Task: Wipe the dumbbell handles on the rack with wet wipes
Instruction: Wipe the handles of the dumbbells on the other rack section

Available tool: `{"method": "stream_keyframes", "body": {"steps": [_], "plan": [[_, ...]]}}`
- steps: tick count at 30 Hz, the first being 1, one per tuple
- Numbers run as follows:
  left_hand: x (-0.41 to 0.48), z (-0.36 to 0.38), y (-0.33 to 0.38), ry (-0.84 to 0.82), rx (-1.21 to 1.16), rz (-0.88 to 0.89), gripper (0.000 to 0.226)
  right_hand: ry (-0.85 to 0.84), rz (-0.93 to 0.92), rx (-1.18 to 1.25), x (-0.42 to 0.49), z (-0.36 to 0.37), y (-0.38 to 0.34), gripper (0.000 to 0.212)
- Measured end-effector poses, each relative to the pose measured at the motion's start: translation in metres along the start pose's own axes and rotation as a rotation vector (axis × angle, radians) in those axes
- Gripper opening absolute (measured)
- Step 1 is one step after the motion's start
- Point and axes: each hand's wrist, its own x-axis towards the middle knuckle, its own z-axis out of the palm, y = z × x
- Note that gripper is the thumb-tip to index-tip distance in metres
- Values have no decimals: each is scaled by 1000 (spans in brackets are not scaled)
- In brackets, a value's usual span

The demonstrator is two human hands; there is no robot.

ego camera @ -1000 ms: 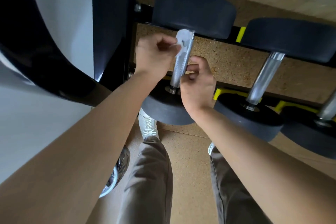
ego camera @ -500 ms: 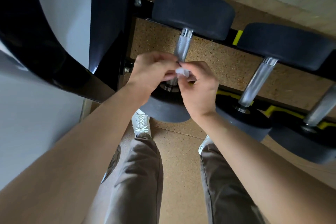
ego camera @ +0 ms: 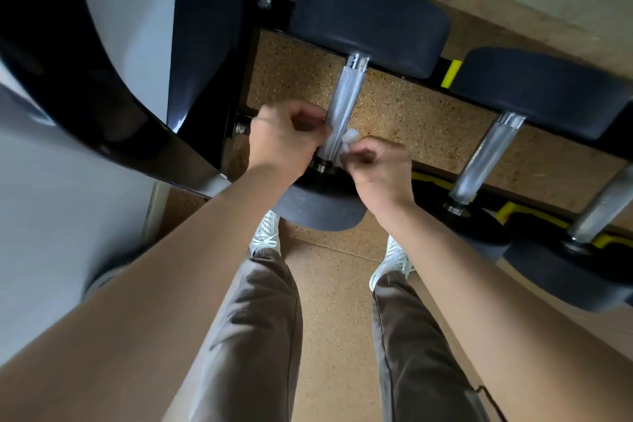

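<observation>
The leftmost dumbbell lies on the rack, its knurled steel handle (ego camera: 346,96) running between two black rubber heads. A white wet wipe (ego camera: 346,143) is wrapped round the near end of that handle. My left hand (ego camera: 286,140) has its fingers curled against the handle's left side, pinching the wipe. My right hand (ego camera: 378,164) pinches the wipe from the right, just below it. The wipe's underside is hidden by the handle and my fingers.
To the right a second dumbbell handle (ego camera: 486,158) and a third handle (ego camera: 606,205) rest on the black rack with yellow markers (ego camera: 450,74). A glossy black frame (ego camera: 102,106) curves at the left. Cork floor and my two feet lie below.
Both hands with the wipe slid from the handle's far end to its near end. In the last half second they parted to either side of the handle.
</observation>
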Motion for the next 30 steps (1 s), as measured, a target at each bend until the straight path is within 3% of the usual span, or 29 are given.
{"method": "stream_keyframes", "body": {"steps": [4,6,9,12,17,21,25,27,30], "plan": [[-4,3,-2,29,22,32,13,263,-37,223,16,-11,-23,16],[-4,4,-2,37,30,54,13,302,-85,243,22,-9,-37,13],[-5,6,0,59,49,111,21,231,-76,127,16,-3,-38,10],[-8,4,1,35,71,245,40,28,-27,44,1,-9,-28,6],[-16,-2,-1,-118,146,516,61,-60,35,267,-11,-28,-46,14],[-13,-8,8,-213,38,445,66,-87,190,532,-5,-34,-71,6],[0,-19,20,-238,-47,418,33,-152,237,614,5,-40,-81,16],[3,-22,27,-236,-147,319,21,-147,265,639,9,-43,-82,22],[6,-23,29,-166,-274,120,21,-88,308,700,11,-44,-76,25]]}}
